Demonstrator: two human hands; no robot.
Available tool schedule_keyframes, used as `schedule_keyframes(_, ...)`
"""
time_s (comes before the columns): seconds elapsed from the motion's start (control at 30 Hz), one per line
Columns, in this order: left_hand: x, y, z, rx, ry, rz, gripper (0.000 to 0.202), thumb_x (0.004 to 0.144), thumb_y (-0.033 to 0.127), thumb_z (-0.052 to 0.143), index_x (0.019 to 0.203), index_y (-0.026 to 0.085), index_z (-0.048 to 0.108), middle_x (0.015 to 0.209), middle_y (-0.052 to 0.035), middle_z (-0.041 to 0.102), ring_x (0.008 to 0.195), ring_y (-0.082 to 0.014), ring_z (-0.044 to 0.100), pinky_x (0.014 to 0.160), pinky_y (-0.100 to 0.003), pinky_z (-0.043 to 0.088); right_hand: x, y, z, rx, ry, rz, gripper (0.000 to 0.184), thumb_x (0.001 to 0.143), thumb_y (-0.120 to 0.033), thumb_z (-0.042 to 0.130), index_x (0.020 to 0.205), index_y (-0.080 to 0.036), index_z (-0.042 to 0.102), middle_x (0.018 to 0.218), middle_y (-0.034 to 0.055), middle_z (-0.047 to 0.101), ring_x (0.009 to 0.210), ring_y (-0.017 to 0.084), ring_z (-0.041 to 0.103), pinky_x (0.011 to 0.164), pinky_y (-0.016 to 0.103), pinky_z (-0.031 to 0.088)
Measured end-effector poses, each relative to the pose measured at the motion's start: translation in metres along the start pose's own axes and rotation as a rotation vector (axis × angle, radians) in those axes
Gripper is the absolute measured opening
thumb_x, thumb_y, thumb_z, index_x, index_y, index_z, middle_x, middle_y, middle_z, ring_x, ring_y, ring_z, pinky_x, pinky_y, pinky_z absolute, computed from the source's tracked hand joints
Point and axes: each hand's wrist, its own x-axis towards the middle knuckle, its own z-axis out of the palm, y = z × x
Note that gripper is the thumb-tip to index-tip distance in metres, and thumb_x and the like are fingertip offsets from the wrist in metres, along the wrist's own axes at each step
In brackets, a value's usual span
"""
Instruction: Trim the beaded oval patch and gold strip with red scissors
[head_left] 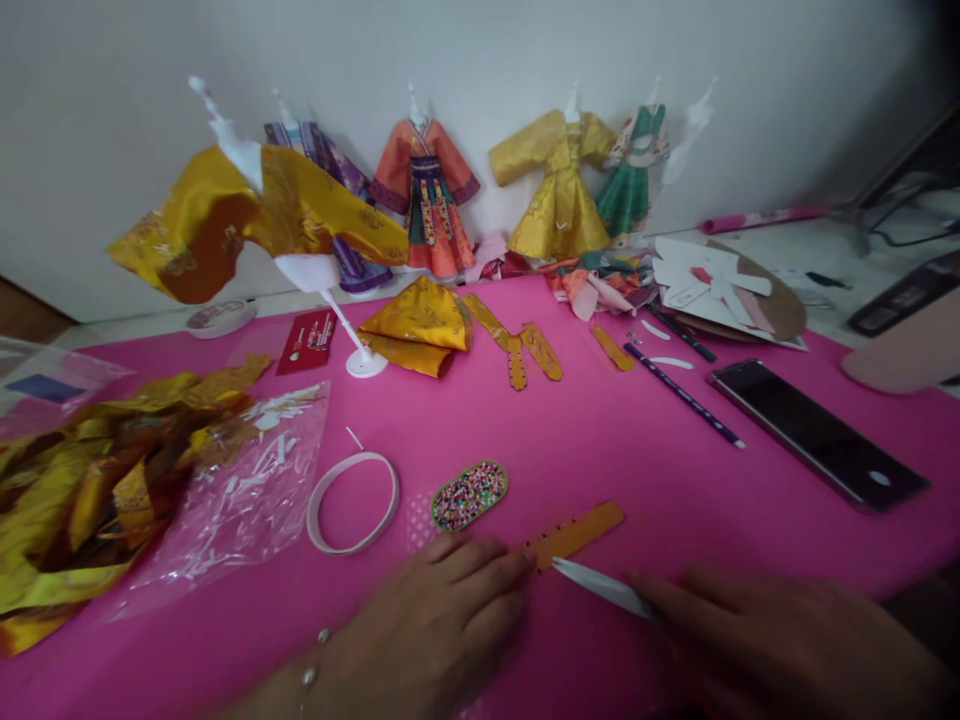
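Note:
My left hand (457,625) rests low in the centre, its fingers closed at the left end of a yellow fabric strip (581,533) marked with a row of dark dots. That end of the strip is hidden under the fingertips. From the right, my right hand (780,640) grips a pair of scissors, its pointed metal blades (604,588) reaching to the strip's lower edge. The scissors' handles are covered by the hand and blurred. Just beyond my left hand lies an oval dish of coloured pins or beads (470,495), next to a pale tape ring (313,510).
Yellow scraps (82,500) and a clear plastic bag (262,480) lie left. A stand (365,362) holds a golden garment (300,195). Cut pieces (516,365), a purple pen (682,393) and a phone (817,430) lie farther back. Dressed doll forms (424,200) line the wall.

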Motion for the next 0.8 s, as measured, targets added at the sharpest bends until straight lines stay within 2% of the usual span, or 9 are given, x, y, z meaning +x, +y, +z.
schedule_keyframes(0.13,0.002,-0.0009,-0.0016,-0.013,0.012,0.028,0.025,0.119,0.021,0.047,0.117,0.019,0.071,0.132,-0.0054,0.083,0.116,-0.0232,0.075,0.103,-0.042,0.053,0.0015,-0.0008,0.0005,-0.004,0.037,-0.087,0.045,0.084,-0.003,0.046,0.116,-0.026,0.068,0.068,-0.0053,0.068,0.042,0.015,0.064,0.039,0.037,0.033)
schedule_keyframes(0.27,0.0037,-0.0001,-0.0025,-0.001,0.029,0.037,0.031,0.122,0.02,0.04,0.116,0.018,0.071,0.131,-0.0049,0.083,0.115,-0.023,0.075,0.102,-0.041,0.051,0.0003,-0.0009,0.0025,0.002,-0.04,-0.1,0.046,0.08,-0.004,0.054,0.118,-0.026,0.065,0.07,-0.0067,0.071,0.043,0.016,0.064,0.039,0.037,0.031)
schedule_keyframes(0.57,0.007,0.0012,-0.0074,-0.019,0.021,0.045,0.032,0.121,0.019,0.04,0.117,0.016,0.072,0.131,-0.0065,0.083,0.11,-0.0227,0.074,0.097,-0.04,0.052,-0.002,-0.0022,0.003,-0.015,-0.103,-0.104,0.044,0.078,-0.006,0.056,0.114,-0.025,0.071,0.07,-0.0051,0.071,0.043,0.018,0.068,0.036,0.039,0.035)
schedule_keyframes(0.8,0.0058,-0.0007,-0.0066,-0.033,-0.017,0.044,0.024,0.119,0.019,0.048,0.12,0.019,0.072,0.134,-0.0069,0.081,0.115,-0.0227,0.074,0.1,-0.04,0.053,0.001,-0.0019,0.0039,-0.003,-0.078,-0.114,0.044,0.081,-0.004,0.052,0.115,-0.025,0.07,0.071,-0.0047,0.072,0.044,0.017,0.069,0.036,0.038,0.037)
